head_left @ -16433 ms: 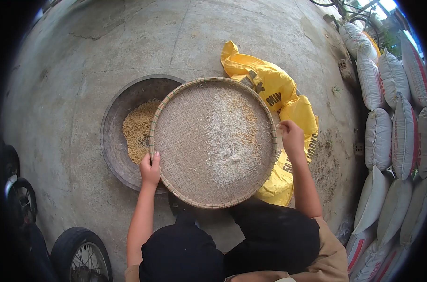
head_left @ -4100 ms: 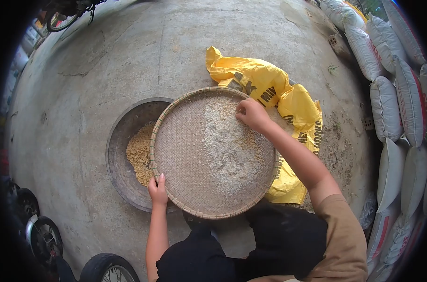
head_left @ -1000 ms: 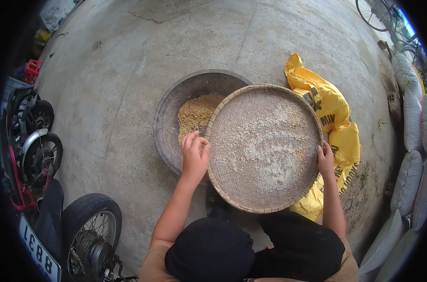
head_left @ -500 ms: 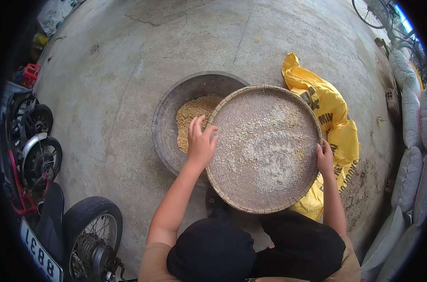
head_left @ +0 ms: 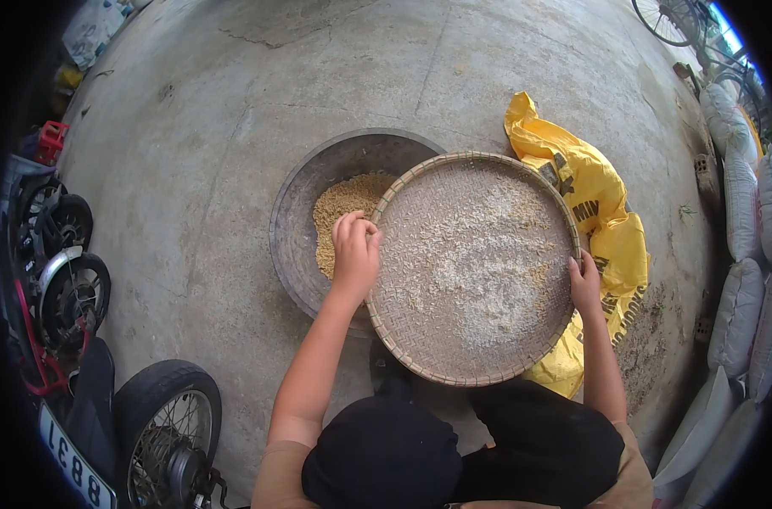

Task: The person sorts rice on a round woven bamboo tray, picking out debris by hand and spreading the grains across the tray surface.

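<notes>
A round woven winnowing basket (head_left: pixel 454 254) is held above my lap, with white and tan grain bits spread over its weave. My right hand (head_left: pixel 585 284) grips its right rim, thumb on top. By the left rim is my left hand (head_left: pixel 355 259), its fingers curled and drawn together; whatever they may hold is too small to make out. Below that hand a wide grey basin (head_left: pixel 295 204) stands on the floor, holding a heap of golden-brown grain (head_left: pixel 345 199). The basket covers the basin's right part.
A crumpled yellow sack (head_left: pixel 611 216) with dark print lies right of the basket. Motorbike wheels (head_left: pixel 169 424) stand along the left. Stuffed pale sacks (head_left: pixel 736 314) line the right side, and a bicycle (head_left: pixel 664 19) is at the far upper right. Concrete floor (head_left: pixel 207 170) surrounds the basin.
My left hand has shifted slightly left, off the basket's surface toward the basin, and its spread fingers have curled closer together. My right hand keeps its grip on the rim.
</notes>
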The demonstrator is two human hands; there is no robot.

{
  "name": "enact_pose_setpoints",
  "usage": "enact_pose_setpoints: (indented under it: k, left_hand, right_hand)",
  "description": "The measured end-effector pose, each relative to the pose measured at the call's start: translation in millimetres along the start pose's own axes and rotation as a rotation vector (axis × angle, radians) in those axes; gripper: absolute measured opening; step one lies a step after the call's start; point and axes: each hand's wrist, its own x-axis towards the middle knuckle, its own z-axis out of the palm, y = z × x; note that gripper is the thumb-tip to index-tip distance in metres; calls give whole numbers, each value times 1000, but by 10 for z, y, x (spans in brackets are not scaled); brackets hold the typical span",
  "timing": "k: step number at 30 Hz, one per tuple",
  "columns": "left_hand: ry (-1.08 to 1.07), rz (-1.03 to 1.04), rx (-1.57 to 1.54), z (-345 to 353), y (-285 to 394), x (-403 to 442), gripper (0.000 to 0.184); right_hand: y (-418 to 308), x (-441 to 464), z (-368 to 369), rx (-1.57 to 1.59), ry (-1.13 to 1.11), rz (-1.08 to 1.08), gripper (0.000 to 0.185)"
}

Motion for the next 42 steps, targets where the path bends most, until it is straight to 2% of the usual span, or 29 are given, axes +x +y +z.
enact_pose_setpoints:
  k: [1,3,7,9,10,12,13,15,19,21,22,27,31,34,36,37,39,40,42]
  left_hand:
    - [-2,0,1,-62,-39,-4,14]
    - [93,-385,-457,-209,-142,-12,17]
    - [78,-527,-388,-418,-196,-105,23]
    - [126,-373,-194,-451,-121,-162,28]
    - [124,-371,-194,-442,-117,-187,28]
    - [8,-14,92,-431,-87,-208,27]
    - [7,-15,91,-426,-38,-205,27]
    - [-85,126,182,-400,98,-198,14]
    - [-122,162,409,-247,172,-191,11]
    - [-145,252,660,-143,139,-199,8]
    - [-149,254,660,-114,140,-204,8]
    - [-267,142,819,-58,254,-153,14]
    - [-304,130,828,-70,229,-156,16]
    - [-222,178,791,-101,166,-177,15]
    - [-217,171,523,-212,153,-160,12]
    - [-217,172,524,-325,174,-122,12]
    - [-190,-204,21,-582,209,-24,12]
    - [-192,-203,20,-685,170,4,12]
    - [-71,-639,-183,-847,85,23,19]
  right_hand:
    - [-1,0,4,-8,1,1,32]
    - [12,12,13,6,7,-16,31]
    - [64,14,26,75,-7,-7,30]
    - [13,-1,14,40,-4,-16,30]
    - [-17,-8,10,5,-3,-27,30]
    - [-42,-8,11,14,5,-23,30]
    - [-46,-7,8,22,9,-21,30]
    - [26,18,19,39,6,-33,30]
    - [31,10,17,59,11,-30,31]
    - [27,12,7,25,14,-30,32]
    - [33,7,5,-4,13,-31,32]
    - [13,-12,5,20,1,-30,33]
    - [26,-16,8,-30,5,-53,34]
    - [35,-25,28,-30,8,-54,34]
    - [58,-15,19,-39,0,-49,34]
    - [62,-10,20,-46,-8,-46,34]
    - [20,-15,17,-35,-8,-31,34]
    - [8,-28,18,-25,-10,-15,34]
    - [37,-29,27,-30,-1,-30,34]
